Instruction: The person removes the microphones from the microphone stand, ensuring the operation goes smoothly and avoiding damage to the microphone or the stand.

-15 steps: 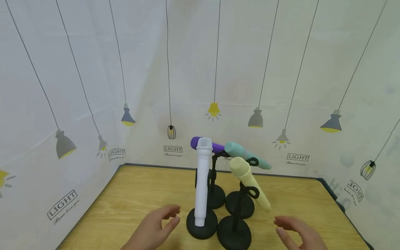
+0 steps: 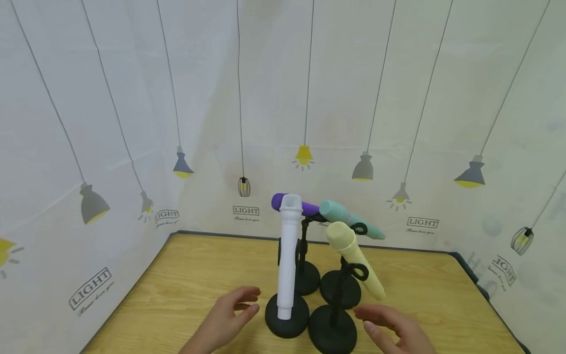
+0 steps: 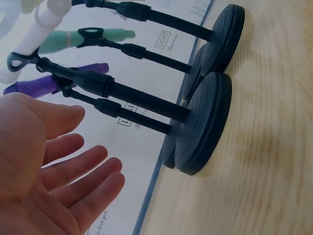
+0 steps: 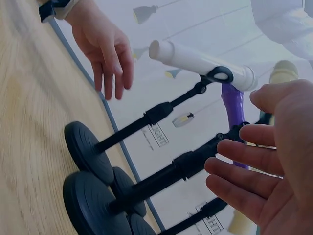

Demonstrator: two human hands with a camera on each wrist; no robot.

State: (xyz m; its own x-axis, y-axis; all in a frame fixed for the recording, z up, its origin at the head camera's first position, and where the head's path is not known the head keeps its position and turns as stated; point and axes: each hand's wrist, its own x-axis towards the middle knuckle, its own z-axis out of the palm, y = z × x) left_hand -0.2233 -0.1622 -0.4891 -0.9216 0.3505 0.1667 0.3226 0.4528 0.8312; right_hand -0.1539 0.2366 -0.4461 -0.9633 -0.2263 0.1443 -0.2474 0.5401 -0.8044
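Note:
Four handheld microphones sit in clips on black desk stands: a white microphone [image 2: 288,255] at front left, a pale yellow microphone [image 2: 363,265] at front right, a purple microphone [image 2: 309,210] and a mint green microphone [image 2: 340,212] behind. My left hand [image 2: 225,317] hovers left of the white microphone's round base [image 2: 287,328], its fingers relaxed around nothing. To the right of the yellow microphone's base [image 2: 332,337] is my right hand [image 2: 395,328], empty too, with fingers loosely bent. In the right wrist view, its fingers overlap the yellow microphone's stand [image 4: 186,164].
The round bases stand close together on a wood-grain table [image 2: 199,275] with a dark edge. A pale backdrop [image 2: 283,88] printed with hanging lamps rises behind and on both sides. Bare tabletop shows left and right of the stands.
My right hand has moved left, closer to the yellow microphone's stand. My left hand has shifted slightly right and up. The microphones and stands stay in place.

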